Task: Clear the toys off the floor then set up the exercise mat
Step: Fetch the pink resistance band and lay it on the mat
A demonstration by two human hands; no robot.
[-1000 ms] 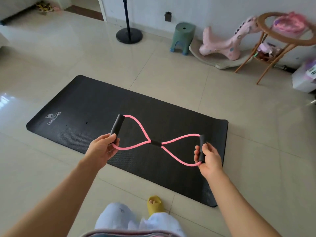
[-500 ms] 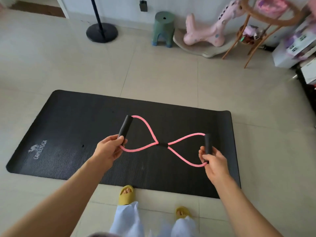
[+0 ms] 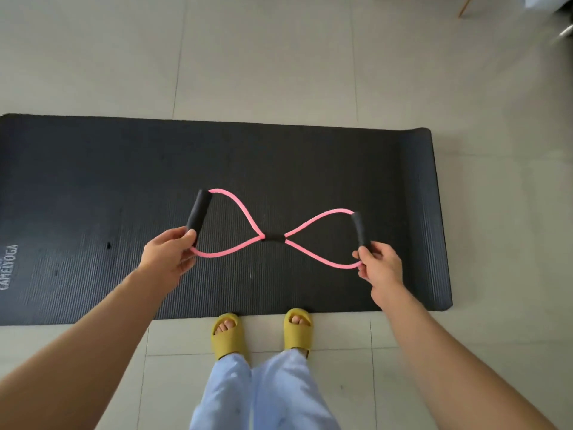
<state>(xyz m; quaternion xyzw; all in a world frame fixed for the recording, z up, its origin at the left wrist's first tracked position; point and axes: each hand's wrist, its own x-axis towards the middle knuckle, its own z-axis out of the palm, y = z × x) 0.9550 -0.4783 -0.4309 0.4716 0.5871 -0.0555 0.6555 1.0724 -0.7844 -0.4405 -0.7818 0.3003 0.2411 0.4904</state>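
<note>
Your exercise mat (image 3: 310, 169) runs off the left edge, its printed logo (image 3: 9, 268) cut short. Your left hand (image 3: 166, 259) and right hand (image 3: 379, 266) cover the near ends of the resistance band's foam handles (image 3: 198, 214). Top-right corner: blurred objects, unidentifiable.

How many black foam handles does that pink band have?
2. The left handle is pinched at its lower end by the left hand; the right handle likewise by the right hand.
</note>
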